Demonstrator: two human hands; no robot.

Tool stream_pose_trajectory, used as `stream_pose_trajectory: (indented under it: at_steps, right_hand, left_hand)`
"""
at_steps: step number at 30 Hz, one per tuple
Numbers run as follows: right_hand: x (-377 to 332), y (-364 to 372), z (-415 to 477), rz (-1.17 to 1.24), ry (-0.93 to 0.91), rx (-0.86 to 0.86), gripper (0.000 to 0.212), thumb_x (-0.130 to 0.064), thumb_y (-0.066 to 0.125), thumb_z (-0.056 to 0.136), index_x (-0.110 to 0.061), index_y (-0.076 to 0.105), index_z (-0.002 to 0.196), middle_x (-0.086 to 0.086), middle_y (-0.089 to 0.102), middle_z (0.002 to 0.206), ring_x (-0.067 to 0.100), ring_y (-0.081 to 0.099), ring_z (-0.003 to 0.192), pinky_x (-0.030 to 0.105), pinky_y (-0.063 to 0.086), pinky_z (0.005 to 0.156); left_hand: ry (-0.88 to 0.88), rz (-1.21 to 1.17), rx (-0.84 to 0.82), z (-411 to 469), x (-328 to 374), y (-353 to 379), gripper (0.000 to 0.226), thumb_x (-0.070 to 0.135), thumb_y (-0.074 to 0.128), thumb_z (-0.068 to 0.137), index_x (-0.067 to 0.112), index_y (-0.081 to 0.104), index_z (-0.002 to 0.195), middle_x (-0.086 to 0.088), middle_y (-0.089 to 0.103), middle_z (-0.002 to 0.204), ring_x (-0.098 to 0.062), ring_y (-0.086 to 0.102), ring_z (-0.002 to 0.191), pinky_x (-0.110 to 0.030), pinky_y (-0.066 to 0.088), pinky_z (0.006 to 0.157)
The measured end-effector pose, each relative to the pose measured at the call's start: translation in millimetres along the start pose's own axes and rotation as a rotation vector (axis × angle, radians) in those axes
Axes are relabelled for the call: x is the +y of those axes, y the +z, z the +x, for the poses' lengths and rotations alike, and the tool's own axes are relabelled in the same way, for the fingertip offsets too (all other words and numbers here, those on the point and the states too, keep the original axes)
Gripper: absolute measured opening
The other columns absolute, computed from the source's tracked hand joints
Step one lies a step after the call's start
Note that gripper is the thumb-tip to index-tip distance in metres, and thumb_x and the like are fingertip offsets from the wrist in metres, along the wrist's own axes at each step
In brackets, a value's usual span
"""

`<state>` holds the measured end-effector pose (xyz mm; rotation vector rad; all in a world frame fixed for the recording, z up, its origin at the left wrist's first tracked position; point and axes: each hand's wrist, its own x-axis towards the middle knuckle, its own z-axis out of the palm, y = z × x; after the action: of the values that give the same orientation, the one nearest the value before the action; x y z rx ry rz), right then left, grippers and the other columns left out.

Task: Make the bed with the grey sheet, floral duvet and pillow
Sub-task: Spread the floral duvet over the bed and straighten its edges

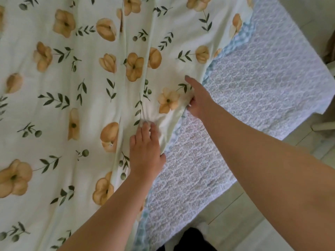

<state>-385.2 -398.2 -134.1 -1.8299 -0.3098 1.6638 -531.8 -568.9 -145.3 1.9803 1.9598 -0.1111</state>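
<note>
The floral duvet point(76, 98) lies across the bed, its edge on the grey sheet point(253, 84); right hand point(196, 98) pinches that edge, left hand point(145, 151) presses flat, grip released; soft, light, likely best taken at the hem.

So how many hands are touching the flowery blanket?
2. The left hand presses flat on the floral duvet near its edge. The right hand pinches that edge a bit farther up, beside the grey sheet.
</note>
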Motion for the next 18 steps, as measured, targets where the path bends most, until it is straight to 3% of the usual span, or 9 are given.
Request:
stream_pose_trajectory:
  at_steps: [2,4,7,11,14,18]
  right_hand:
    - [-12.5,0.1,14.1,0.006,-0.036,-0.041,0.087,-0.043,0.092,0.043,-0.014,0.061,0.119,0.008,0.073,0.106,0.030,0.071,0.095,0.048,0.057,0.084]
    - [-21.6,2.1,19.7,-0.074,-0.058,-0.070,0.079,-0.039,0.092,0.054,-0.011,0.059,0.121,0.009,0.072,0.106,0.029,0.071,0.094,0.048,0.057,0.084]
    - [-25.5,-1.9,25.1,-0.417,-0.157,-0.023,0.034,-0.028,0.067,0.088,-0.005,0.059,0.112,0.002,0.065,0.089,0.021,0.063,0.091,0.035,0.055,0.086]
    - [-15.6,-38.4,28.9,-0.659,-0.377,0.050,0.034,-0.025,0.050,0.099,0.001,0.057,0.120,0.009,0.060,0.097,0.022,0.056,0.090,0.029,0.045,0.076]
    - [-20.7,-83.9,27.8,-0.692,-0.420,0.109,0.035,-0.028,0.045,0.101,-0.001,0.056,0.120,0.009,0.058,0.098,0.023,0.055,0.090,0.031,0.045,0.075]
    - [-28.0,-153.7,18.9,-0.716,-0.391,0.122,0.036,-0.031,0.045,0.101,-0.003,0.055,0.121,0.011,0.059,0.101,0.024,0.056,0.091,0.032,0.044,0.076]
  left_hand:
    - [-0.006,-0.055,-0.030,11.1,7.9,-0.5,0.089,0.034,0.073,0.079,0.003,0.025,0.148,-0.013,0.032,0.147,-0.031,0.035,0.136,-0.038,0.039,0.107]
    - [-0.057,-0.139,-0.001,19.3,11.5,-5.0,0.074,0.014,0.071,0.080,0.004,0.033,0.142,-0.012,0.040,0.136,-0.027,0.046,0.124,-0.035,0.048,0.098]
    - [-0.151,-0.170,-0.006,31.1,15.7,-11.0,0.041,0.009,0.060,0.086,0.009,0.047,0.125,-0.006,0.055,0.112,-0.022,0.057,0.096,-0.031,0.051,0.075]
    - [-0.186,-0.184,-0.065,34.6,41.6,-15.1,0.021,0.006,0.050,0.090,0.013,0.055,0.109,0.000,0.057,0.086,-0.019,0.057,0.077,-0.031,0.050,0.062]
    - [-0.148,-0.258,-0.097,30.5,82.0,-16.2,0.018,0.004,0.049,0.091,0.013,0.056,0.104,0.004,0.053,0.080,-0.018,0.057,0.074,-0.032,0.051,0.063]
    - [-0.103,-0.245,-0.146,18.9,134.9,-10.4,0.016,0.004,0.046,0.091,0.014,0.051,0.102,0.004,0.048,0.079,-0.016,0.051,0.072,-0.028,0.042,0.059]
